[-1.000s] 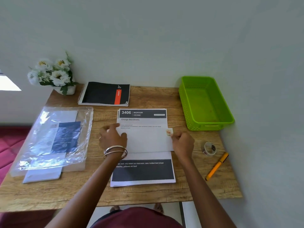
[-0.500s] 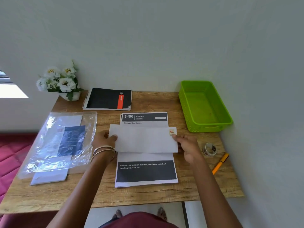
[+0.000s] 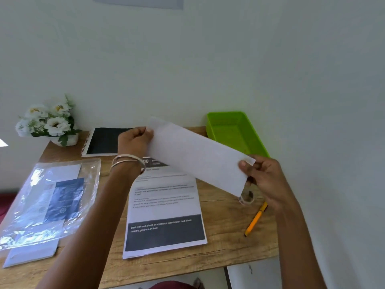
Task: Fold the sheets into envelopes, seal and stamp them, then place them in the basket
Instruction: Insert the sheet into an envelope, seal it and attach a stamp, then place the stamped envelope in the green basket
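A white envelope [image 3: 195,155] is held in the air above the desk, tilted down to the right, its plain side toward me. My left hand [image 3: 135,142] grips its upper left end and my right hand [image 3: 262,176] pinches its lower right end. The stamp is not visible on this side. Beneath it a printed sheet [image 3: 164,207] with a dark band lies flat on the wooden desk. The green basket [image 3: 235,132] stands empty at the back right, just beyond the envelope.
A clear plastic sleeve [image 3: 50,201] with papers and envelopes lies at the left. A black spiral notebook [image 3: 104,140] and a flower pot [image 3: 50,122] sit at the back. A tape roll [image 3: 248,197] and an orange pen [image 3: 256,220] lie at the right, by the wall.
The envelope has been lifted off the printed sheet and turned, both hands rising with it toward the basket. The camera has tilted upward.
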